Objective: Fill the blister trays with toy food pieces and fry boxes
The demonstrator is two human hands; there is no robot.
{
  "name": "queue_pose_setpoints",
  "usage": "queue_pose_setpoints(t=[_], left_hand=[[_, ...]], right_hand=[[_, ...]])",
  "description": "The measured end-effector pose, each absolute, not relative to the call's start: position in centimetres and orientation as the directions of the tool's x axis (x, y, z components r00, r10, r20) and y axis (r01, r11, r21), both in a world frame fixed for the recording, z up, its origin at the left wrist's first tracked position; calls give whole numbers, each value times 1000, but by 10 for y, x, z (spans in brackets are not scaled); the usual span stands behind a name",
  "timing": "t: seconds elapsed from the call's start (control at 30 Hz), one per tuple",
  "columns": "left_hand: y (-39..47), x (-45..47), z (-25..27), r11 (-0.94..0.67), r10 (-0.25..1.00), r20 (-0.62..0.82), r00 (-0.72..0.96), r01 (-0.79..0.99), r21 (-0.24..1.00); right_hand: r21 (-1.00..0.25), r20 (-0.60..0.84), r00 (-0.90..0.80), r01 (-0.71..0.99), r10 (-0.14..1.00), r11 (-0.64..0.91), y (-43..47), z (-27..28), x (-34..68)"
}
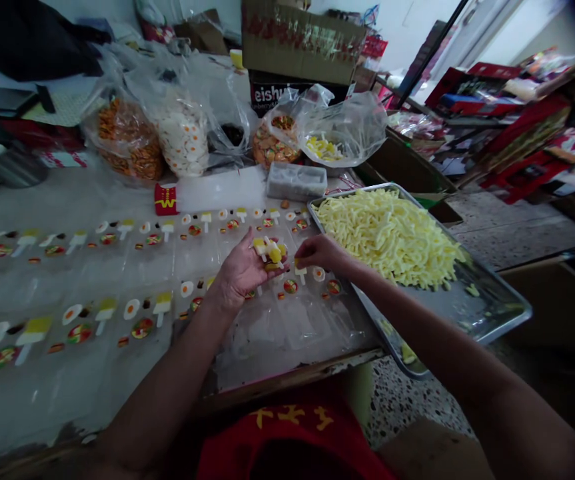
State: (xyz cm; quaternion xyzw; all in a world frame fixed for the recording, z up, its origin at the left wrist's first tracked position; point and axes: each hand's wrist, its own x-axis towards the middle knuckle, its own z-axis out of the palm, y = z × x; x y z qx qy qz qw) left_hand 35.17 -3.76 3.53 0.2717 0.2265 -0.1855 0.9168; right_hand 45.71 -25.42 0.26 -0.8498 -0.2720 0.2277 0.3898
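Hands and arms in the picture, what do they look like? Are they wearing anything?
They're a person's bare hands. The left hand and right hand have no gloves on. No sleeves, bracelets or watch show on the forearms. Down by the lap is red cloth with yellow markings, maybe an apron.

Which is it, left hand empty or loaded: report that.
Loaded. The left hand is turned palm up, with a small heap of yellow-and-white pieces lying on it, toward the fingers.
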Motion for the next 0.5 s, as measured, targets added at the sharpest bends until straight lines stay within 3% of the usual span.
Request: queue_pose_setpoints(t=[0.17, 0.37, 0.5], left_hand=[[-41, 347, 35, 763, -272, -507, 818, 504, 405], [-60, 343, 25, 662, -268, -508, 818, 540, 520], [-79, 350, 29, 572, -291, -435, 852, 519, 635]], right_hand=[[-556, 43, 708, 603, 704, -572, -248, 1, 454], [-717, 83, 748, 504, 659, -481, -249, 44, 447], [-800, -66, 696, 391, 715, -456, -239, 62, 445]])
